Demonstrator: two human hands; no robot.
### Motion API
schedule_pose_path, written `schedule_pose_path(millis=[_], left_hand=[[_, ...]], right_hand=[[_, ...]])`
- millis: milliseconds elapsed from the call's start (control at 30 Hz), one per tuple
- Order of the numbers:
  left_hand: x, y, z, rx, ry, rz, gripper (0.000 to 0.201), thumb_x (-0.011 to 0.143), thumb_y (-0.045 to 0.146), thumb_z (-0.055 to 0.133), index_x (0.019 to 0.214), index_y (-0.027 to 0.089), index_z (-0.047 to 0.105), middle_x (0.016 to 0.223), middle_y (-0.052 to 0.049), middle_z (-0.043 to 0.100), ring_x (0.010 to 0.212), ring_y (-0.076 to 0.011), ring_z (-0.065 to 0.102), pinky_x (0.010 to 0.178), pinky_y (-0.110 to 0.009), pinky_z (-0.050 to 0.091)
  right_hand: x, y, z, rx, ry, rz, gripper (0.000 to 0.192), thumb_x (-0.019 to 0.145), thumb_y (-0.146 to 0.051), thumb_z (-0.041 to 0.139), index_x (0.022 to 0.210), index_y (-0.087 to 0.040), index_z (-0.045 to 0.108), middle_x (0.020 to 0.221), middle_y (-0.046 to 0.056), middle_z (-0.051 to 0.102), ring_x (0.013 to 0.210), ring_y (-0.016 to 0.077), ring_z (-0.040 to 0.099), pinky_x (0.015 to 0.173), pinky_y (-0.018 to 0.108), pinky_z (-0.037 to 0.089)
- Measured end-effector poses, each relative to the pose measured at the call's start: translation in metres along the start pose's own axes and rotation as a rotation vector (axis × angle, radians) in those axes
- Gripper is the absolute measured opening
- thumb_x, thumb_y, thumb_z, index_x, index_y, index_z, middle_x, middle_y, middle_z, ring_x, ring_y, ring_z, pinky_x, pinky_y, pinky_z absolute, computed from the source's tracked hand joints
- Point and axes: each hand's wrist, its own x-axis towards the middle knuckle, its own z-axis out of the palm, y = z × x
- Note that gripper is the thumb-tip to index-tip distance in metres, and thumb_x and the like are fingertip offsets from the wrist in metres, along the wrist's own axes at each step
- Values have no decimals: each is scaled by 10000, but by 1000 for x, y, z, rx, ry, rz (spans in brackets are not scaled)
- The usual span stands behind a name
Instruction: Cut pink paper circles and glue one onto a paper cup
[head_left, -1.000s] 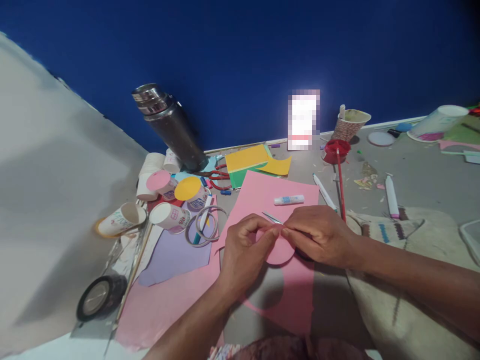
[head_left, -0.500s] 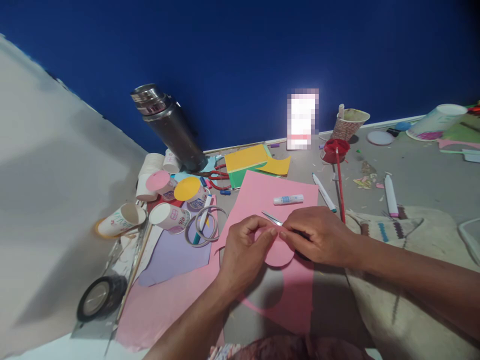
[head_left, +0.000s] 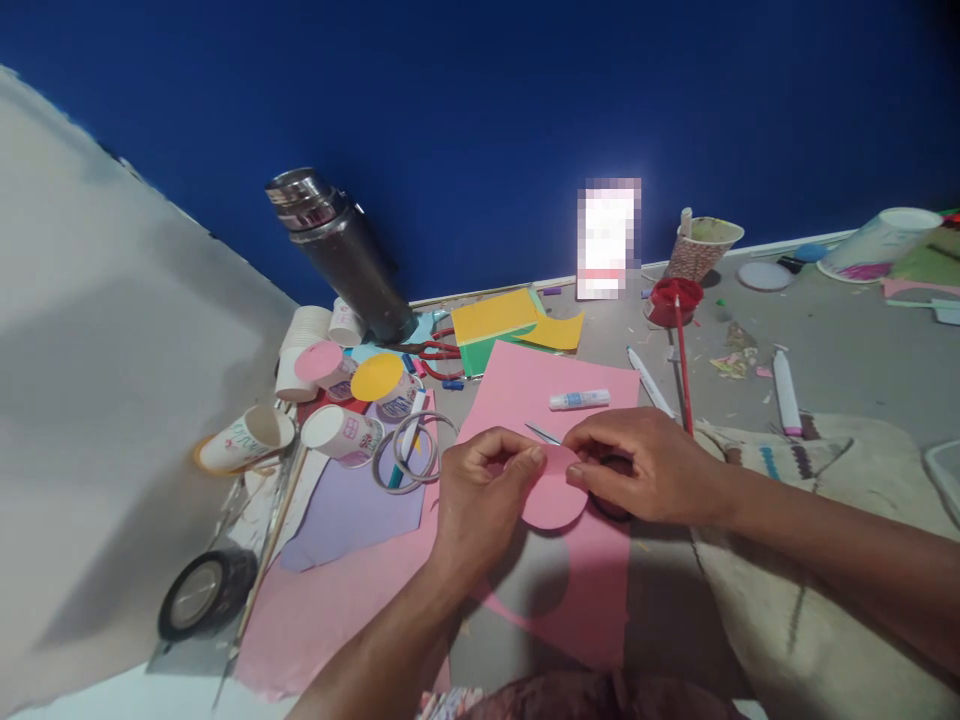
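My left hand (head_left: 480,495) pinches the left edge of a pink paper circle (head_left: 553,492) held just above the table. My right hand (head_left: 646,465) grips the circle's right edge and also has scissors (head_left: 570,452) in it; a thin metal blade sticks out to the left of its fingers and a dark handle loop shows under the palm. Below both hands lies a large pink paper sheet (head_left: 525,390) with a round hole cut out of it (head_left: 529,580).
A glue stick (head_left: 578,399) rests on the pink sheet. Paper cups (head_left: 337,395), tape rings (head_left: 412,448), red scissors (head_left: 435,352), a steel flask (head_left: 337,250) and a purple sheet (head_left: 352,505) crowd the left. Pens (head_left: 784,392), a red brush (head_left: 681,360) and cups lie at right.
The two hands have drawn slightly apart, so more of the pink circle shows between them. Everything on the table stays where it was.
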Motion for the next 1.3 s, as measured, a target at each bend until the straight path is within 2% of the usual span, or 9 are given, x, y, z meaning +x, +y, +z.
schedule_pose_path(millis=[200, 400, 533, 600, 767, 967, 1067, 1200, 1300], left_hand=[[0, -2, -1, 24, -36, 16, 138, 798, 255, 676, 694, 173, 714, 674, 9, 693, 651, -123, 581, 607, -220, 451], [0, -2, -1, 154, -156, 77, 210, 878, 257, 606, 846, 195, 803, 773, -10, 755, 750, -166, 647, 716, -259, 494], [1, -6, -1, 174, -142, 99, 226, 890, 276, 604, 925, 207, 817, 823, -31, 772, 790, -196, 671, 745, -288, 512], [2, -9, 0, 173, -139, 101, 221, 882, 275, 616, 950, 215, 818, 874, -43, 783, 837, -213, 683, 775, -300, 518], [4, -9, 1, 180, -113, 74, 190, 840, 261, 647, 925, 224, 812, 891, -47, 785, 831, -221, 681, 789, -314, 525], [3, -3, 0, 129, 7, 58, 172, 806, 226, 655, 920, 213, 783, 988, -61, 773, 946, -235, 680, 843, -320, 515], [5, -5, 0, 23, 32, 14, 182, 788, 210, 685, 963, 199, 732, 980, -48, 737, 884, -194, 658, 758, -280, 527], [9, -5, 0, -364, -95, -249, 358, 725, 239, 773, 1058, 195, 649, 955, -18, 683, 669, -136, 613, 542, -258, 554], [12, -1, -1, -520, -98, -306, 432, 680, 229, 818, 1069, 179, 636, 906, -4, 679, 582, -109, 603, 482, -253, 568]], right_hand=[[0, 4, 5, -55, -17, 40, 269, 899, -285, 592, 647, -190, 581, 554, -46, 538, 538, 107, 462, 553, 263, 303], [2, 9, -2, -31, 72, 66, 283, 960, -308, 569, 713, -198, 654, 627, -28, 652, 578, 121, 555, 589, 264, 367], [10, 25, -6, -330, 197, -1, 193, 992, -259, 533, 949, -184, 705, 960, 72, 737, 916, 216, 646, 771, 313, 447], [15, 32, -6, -529, 132, 23, 185, 973, -238, 564, 1084, -167, 694, 1122, 125, 691, 1080, 267, 601, 826, 339, 459], [24, 39, -4, -746, -1, 99, 122, 960, -263, 616, 970, -187, 711, 1016, 114, 665, 1010, 262, 585, 761, 327, 459], [27, 42, -12, -799, 50, 167, 176, 1000, -270, 542, 998, -175, 689, 1023, 119, 664, 1006, 264, 572, 741, 334, 421], [29, 47, -16, -824, 72, 203, 208, 1008, -288, 521, 986, -165, 687, 1007, 124, 664, 1009, 273, 570, 721, 335, 405], [31, 54, -16, -835, 62, 222, 217, 1003, -312, 538, 960, -171, 697, 992, 125, 676, 991, 266, 574, 685, 321, 385], [30, 56, -16, -830, 61, 228, 218, 999, -333, 550, 982, -177, 702, 992, 125, 681, 991, 273, 574, 669, 323, 376]])
